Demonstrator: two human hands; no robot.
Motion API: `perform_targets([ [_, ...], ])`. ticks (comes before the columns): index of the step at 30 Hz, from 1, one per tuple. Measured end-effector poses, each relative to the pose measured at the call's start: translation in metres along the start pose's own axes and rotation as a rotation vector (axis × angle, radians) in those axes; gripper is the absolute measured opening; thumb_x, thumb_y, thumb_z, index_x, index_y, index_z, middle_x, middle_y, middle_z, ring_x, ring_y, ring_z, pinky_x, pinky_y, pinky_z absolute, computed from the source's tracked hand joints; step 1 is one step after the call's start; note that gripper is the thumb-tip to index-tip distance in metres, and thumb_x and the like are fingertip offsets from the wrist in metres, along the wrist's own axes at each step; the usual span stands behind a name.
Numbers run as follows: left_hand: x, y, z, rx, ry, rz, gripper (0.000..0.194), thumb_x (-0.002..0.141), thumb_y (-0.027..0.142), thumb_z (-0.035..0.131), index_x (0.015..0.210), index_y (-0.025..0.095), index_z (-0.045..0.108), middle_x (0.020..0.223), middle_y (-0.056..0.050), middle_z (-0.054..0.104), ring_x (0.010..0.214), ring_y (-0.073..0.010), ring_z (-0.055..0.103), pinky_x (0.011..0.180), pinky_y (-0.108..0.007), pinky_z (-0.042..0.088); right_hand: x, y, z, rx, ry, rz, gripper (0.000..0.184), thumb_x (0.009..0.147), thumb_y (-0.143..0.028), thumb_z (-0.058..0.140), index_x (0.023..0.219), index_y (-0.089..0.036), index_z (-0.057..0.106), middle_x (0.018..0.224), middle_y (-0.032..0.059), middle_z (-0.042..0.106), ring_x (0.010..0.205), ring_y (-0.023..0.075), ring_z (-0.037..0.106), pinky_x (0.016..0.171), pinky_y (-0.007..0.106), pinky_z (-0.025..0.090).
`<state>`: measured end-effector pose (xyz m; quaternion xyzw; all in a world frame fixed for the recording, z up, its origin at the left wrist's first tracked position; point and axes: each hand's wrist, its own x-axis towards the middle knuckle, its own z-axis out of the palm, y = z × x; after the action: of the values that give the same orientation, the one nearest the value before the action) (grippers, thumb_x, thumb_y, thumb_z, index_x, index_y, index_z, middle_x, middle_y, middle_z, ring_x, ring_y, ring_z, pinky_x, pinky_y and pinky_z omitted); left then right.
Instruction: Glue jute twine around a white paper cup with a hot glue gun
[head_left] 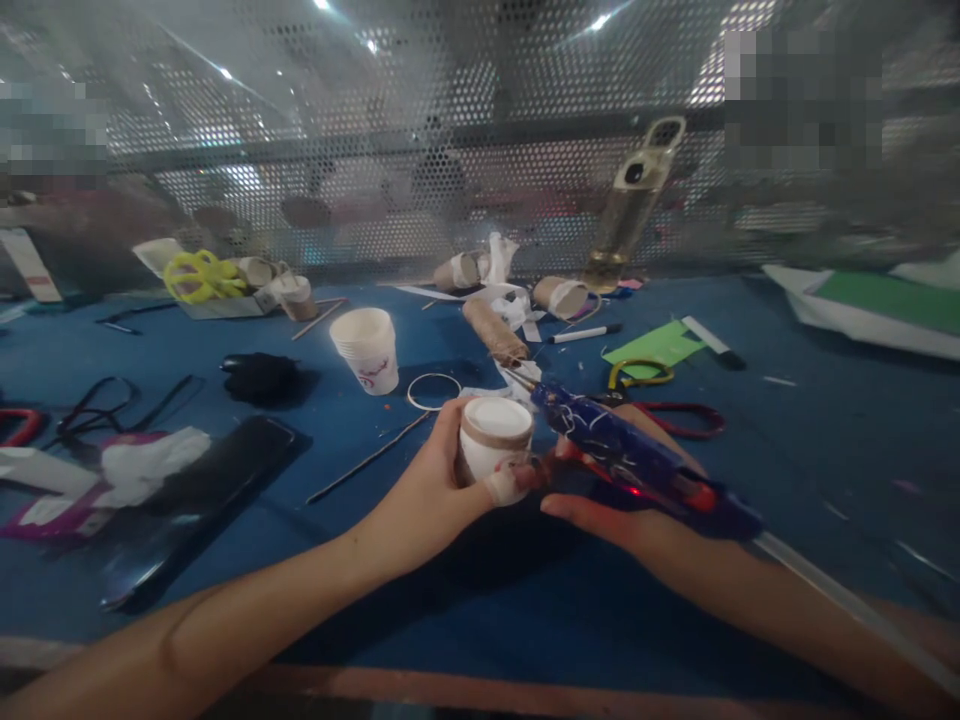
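Note:
My left hand (442, 470) is wrapped round a small white paper cup (489, 452), which is upside down with a brown band near its top. In my right hand (600, 510) is a blue glue gun (622, 445), its nozzle pointing up and left above the cup, apart from it. A clear glue stick (840, 600) sticks out of the gun's back end. A red light glows on the gun's side. Just beyond the cup lie a brown cardboard roll (495, 333) and a white ring (435, 391).
A stack of paper cups (367, 350) stands left of centre. Yellow scissors (201, 277), a dark phone (217, 500) and a black bundle (262, 378) lie to the left. Behind stand a bottle (630, 205) and a perforated metal screen (375, 180). Green paper (656, 346) lies at right.

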<state>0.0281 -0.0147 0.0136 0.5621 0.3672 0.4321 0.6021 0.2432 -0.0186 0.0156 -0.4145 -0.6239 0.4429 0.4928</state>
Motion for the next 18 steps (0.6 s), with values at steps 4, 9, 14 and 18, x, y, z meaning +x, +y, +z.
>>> perform_targets([
  [4, 0.001, 0.0, 0.002, -0.015, -0.006, 0.013, 0.059, 0.089, 0.036, 0.085, 0.133, 0.023, 0.048, 0.125, -0.007, 0.067, 0.119, -0.0221, 0.065, 0.109, -0.037, 0.05, -0.002, 0.003, 0.003, 0.059, -0.009, 0.032, 0.04, 0.067, -0.028, 0.096, 0.095, -0.032, 0.067, 0.087, -0.0025, 0.078, 0.077, 0.0258, 0.079, 0.077, 0.042, 0.07],
  [9, 0.003, 0.001, 0.004, 0.019, 0.024, -0.004, 0.059, 0.087, 0.033, 0.086, 0.132, 0.022, 0.05, 0.123, -0.007, 0.067, 0.117, -0.0216, 0.063, 0.107, -0.036, 0.051, 0.0, 0.006, -0.001, -0.065, -0.001, -0.041, 0.028, 0.079, -0.036, 0.09, 0.096, -0.031, 0.069, 0.082, -0.0032, 0.073, 0.07, 0.0199, 0.073, 0.068, 0.036, 0.066],
  [14, 0.002, 0.002, 0.002, 0.005, 0.004, -0.019, 0.056, 0.089, 0.034, 0.085, 0.131, 0.024, 0.051, 0.122, -0.004, 0.065, 0.114, -0.0191, 0.062, 0.105, -0.034, 0.051, 0.002, 0.0, -0.008, -0.289, 0.029, -0.147, 0.014, 0.085, -0.03, 0.084, 0.093, -0.03, 0.072, 0.086, -0.0029, 0.075, 0.073, 0.0171, 0.074, 0.064, 0.03, 0.065],
  [18, 0.002, 0.002, 0.002, 0.005, 0.002, -0.037, 0.053, 0.089, 0.034, 0.086, 0.129, 0.026, 0.053, 0.12, -0.002, 0.066, 0.112, -0.0183, 0.062, 0.103, -0.033, 0.051, 0.002, -0.002, -0.01, -0.243, 0.054, -0.124, 0.015, 0.085, -0.031, 0.085, 0.09, -0.029, 0.071, 0.08, -0.0046, 0.075, 0.066, 0.0137, 0.072, 0.06, 0.025, 0.062],
])
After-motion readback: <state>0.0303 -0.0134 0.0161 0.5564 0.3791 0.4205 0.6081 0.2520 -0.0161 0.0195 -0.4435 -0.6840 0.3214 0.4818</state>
